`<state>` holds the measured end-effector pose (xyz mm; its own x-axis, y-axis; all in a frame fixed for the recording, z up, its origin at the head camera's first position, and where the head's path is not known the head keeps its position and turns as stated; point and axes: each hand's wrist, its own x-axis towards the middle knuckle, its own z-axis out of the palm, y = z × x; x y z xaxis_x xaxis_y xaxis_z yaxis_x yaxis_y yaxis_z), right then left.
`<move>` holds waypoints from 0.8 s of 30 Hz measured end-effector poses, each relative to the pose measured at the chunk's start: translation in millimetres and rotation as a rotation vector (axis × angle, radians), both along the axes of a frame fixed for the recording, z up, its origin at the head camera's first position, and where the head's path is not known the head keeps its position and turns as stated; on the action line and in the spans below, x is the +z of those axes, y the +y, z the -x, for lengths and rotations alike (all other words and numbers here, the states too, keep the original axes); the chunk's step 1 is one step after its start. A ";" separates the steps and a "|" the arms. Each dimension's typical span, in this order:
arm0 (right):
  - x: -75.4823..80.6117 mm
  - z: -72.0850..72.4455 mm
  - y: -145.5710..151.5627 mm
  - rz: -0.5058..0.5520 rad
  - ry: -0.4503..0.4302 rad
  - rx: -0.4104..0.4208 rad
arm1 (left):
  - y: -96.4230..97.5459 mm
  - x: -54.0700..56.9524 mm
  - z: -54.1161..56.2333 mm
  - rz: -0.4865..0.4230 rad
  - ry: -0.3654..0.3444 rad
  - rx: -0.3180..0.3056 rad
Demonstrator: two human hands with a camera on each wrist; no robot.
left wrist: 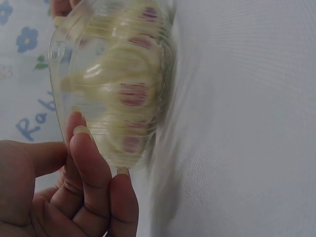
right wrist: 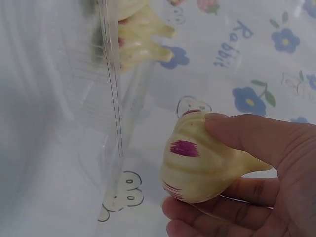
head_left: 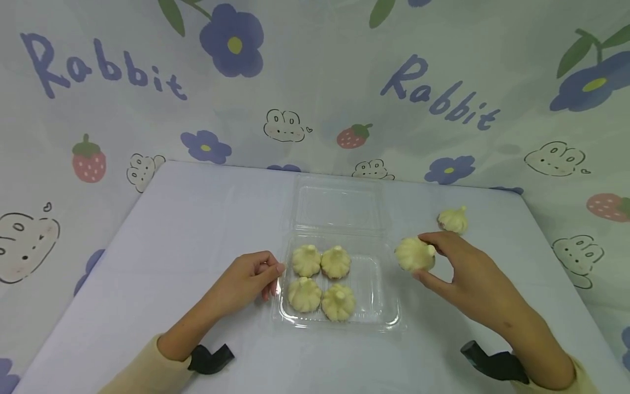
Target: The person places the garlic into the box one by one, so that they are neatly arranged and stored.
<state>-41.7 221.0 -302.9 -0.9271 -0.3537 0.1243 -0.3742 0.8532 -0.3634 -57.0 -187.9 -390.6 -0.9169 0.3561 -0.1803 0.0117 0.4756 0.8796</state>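
A clear plastic clamshell box lies with its lid folded back. Several garlic bulbs, pale yellow with purple patches, fill its left part. My left hand pinches the box's left rim; in the left wrist view its thumb and fingers meet at the edge. Above the table, just right of the box, my right hand holds another garlic bulb between thumb and fingers. Up close in the right wrist view, this bulb shows purple streaks and a stem pointing toward the palm.
One more garlic bulb lies on the white table behind my right hand. The transparent lid extends toward the back edge. A patterned cloth with flowers and rabbits hangs around the table. Black straps sit at the wrists.
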 end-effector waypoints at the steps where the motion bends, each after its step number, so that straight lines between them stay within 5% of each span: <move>1: -0.5 0.4 -1.7 -0.001 -0.002 0.006 | -0.1 -0.1 0.0 0.000 0.001 0.000; 24: -19.9 14.7 -28.0 0.038 -0.015 0.140 | 0.4 -1.6 0.7 0.001 0.003 -0.002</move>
